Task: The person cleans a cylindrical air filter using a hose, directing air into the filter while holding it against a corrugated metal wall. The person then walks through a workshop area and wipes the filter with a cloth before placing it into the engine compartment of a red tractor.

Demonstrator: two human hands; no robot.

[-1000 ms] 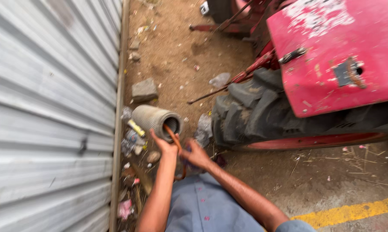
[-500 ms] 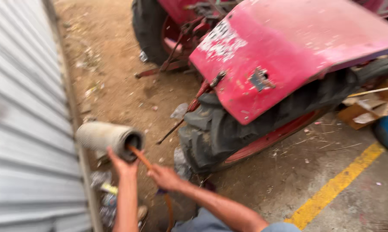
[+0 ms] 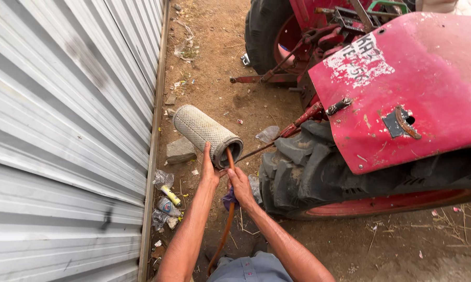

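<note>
- Bottom centre of the frame: two bare forearms reach forward over grey clothing, above packed brown dirt ground (image 3: 350,245).
- The right hand (image 3: 240,185) is closed around an orange hose (image 3: 226,219), which runs up from the bottom edge; a scrap of purple cloth (image 3: 229,198) shows just beneath the hand.
- The left hand (image 3: 209,169) is pressed against the rim of a cylindrical mesh-covered air filter (image 3: 206,133), fingers wrapped on its near end, steadying it off the ground.
- The hose tip sits at the filter's open end, at centre frame, so the step in hand appears to be working the hose inside the filter's bore; the next move would call for a firm left-hand hold while the right guides the tip deeper or around the inner wall.
- Lower left: litter and a small plastic bottle (image 3: 170,194) lie along the foot of a corrugated metal wall (image 3: 63,130); a grey stone (image 3: 180,150) rests just beside the filter.
- Right and upper right: a red tractor fender (image 3: 413,89) with chipped paint overhangs a large black tyre (image 3: 319,177).
</note>
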